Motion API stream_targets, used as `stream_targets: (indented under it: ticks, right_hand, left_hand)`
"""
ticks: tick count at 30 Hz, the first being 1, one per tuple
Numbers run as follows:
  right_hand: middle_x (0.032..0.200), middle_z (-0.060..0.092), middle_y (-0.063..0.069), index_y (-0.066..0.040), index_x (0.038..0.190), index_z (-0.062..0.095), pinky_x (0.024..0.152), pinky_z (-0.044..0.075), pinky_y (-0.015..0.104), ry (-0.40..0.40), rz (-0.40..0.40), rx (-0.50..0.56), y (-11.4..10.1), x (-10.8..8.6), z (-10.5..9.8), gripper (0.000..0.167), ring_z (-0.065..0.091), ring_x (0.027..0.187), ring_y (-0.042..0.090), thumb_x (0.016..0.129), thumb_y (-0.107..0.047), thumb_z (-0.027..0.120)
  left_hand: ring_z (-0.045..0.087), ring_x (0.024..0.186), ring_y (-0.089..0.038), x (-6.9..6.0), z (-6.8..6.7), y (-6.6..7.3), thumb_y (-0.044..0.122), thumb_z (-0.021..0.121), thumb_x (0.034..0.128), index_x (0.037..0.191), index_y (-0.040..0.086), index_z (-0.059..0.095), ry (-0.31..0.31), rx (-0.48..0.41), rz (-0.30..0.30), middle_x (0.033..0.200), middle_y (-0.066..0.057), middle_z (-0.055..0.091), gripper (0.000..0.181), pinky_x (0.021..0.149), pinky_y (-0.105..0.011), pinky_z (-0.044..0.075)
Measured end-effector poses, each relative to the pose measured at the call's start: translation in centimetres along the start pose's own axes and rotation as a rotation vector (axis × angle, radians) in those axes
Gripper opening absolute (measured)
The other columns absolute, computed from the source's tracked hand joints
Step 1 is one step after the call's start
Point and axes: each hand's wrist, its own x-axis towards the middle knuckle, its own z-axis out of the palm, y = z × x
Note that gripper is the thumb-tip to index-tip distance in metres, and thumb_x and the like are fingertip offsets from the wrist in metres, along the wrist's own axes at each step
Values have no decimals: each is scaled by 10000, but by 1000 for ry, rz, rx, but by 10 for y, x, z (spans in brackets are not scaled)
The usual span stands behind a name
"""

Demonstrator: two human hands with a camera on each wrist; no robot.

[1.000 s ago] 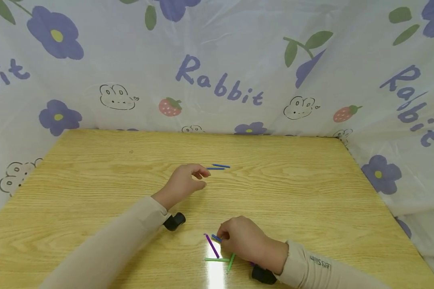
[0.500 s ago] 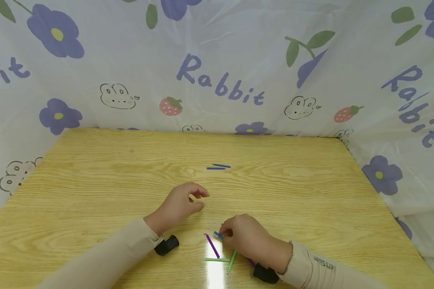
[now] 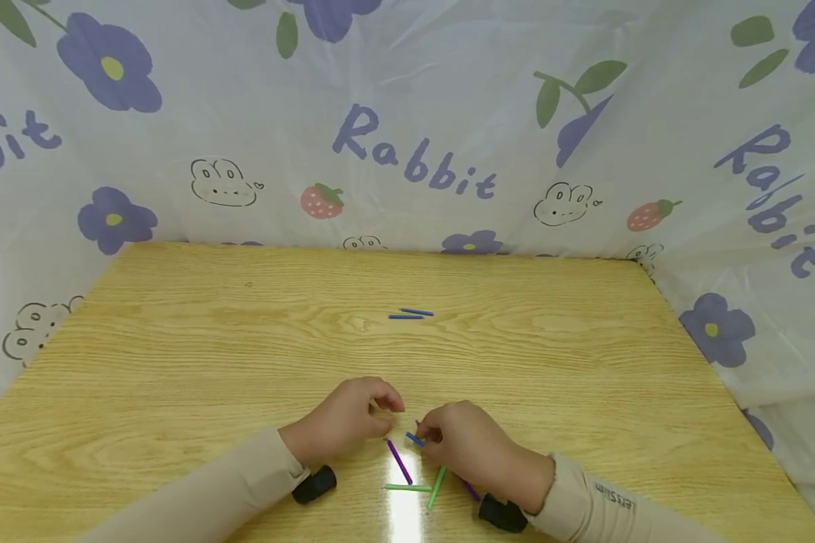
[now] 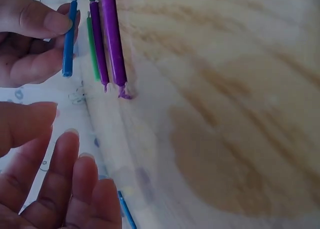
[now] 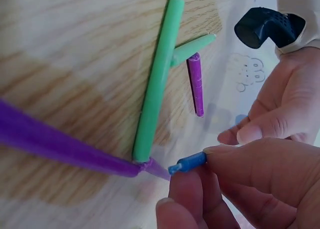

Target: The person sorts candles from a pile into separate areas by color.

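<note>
My right hand (image 3: 477,446) pinches a thin blue candle (image 3: 414,439) between thumb and fingers, just above the table. The left wrist view shows most of the blue candle (image 4: 70,44); in the right wrist view only its wick end sticks out. To its left hovers my left hand (image 3: 345,419), fingers loosely bent, holding nothing. Below the hands, a purple candle (image 3: 399,461) slants down to a flat-lying green candle (image 3: 406,488). A second green candle (image 3: 436,490) meets that one's right end. Another purple candle (image 3: 472,491) is partly hidden under my right hand.
Two more blue candles (image 3: 406,317) lie close together farther back on the wooden table (image 3: 176,324). Behind the table hangs a white printed curtain (image 3: 407,75). Black wrist cameras (image 3: 315,485) sit under both wrists, close to the tabletop.
My left hand has come back from beside the two far blue candles toward my right hand. The right hand, still pinching its blue candle, has shifted slightly right.
</note>
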Motion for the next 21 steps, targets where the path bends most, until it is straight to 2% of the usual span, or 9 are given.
stream_targets:
  ticks: [4, 8, 12, 15, 21]
  right_hand:
    - [792, 695, 21, -1, 892, 741, 594, 474, 183, 7, 2, -18, 2, 0, 0, 93, 555, 667, 15, 815, 16, 693]
    - [786, 695, 15, -7, 895, 740, 598, 481, 181, 11, -7, -25, 3, 0, -1, 101, 575, 675, 28, 818, 25, 682]
    - [816, 704, 45, -7, 902, 737, 599, 484, 179, 8, -15, -28, 4, -1, -2, 112, 599, 696, 50, 819, 36, 674]
    - [832, 708, 58, -11, 904, 739, 601, 487, 182, 11, -8, -33, 5, -1, -2, 124, 608, 707, 64, 810, 38, 674]
    - [799, 704, 50, -6, 906, 744, 571, 480, 189, 44, -6, -51, 6, 1, -3, 135, 568, 639, 46, 802, 33, 667]
  left_hand:
    - [544, 821, -141, -2, 1, -1, -44, 670, 780, 938, 18, 690, -40, -4, 21, 948, -41, 667, 171, 686, -234, 462]
    - [545, 778, -108, -3, 3, -1, -56, 696, 760, 922, 7, 695, -86, -17, 15, 916, -46, 672, 173, 663, -218, 463]
    - [532, 776, -102, -4, 5, 0, -41, 723, 766, 903, 20, 704, -125, -16, 15, 903, -19, 664, 151, 667, -220, 454]
    - [527, 793, -100, -4, 5, 0, -49, 721, 759, 881, 40, 714, -155, 19, 31, 892, 8, 658, 151, 681, -222, 448]
    - [574, 834, -91, -1, 6, -1, -101, 681, 744, 876, 40, 715, -217, 58, 55, 887, 19, 665, 196, 721, -219, 478]
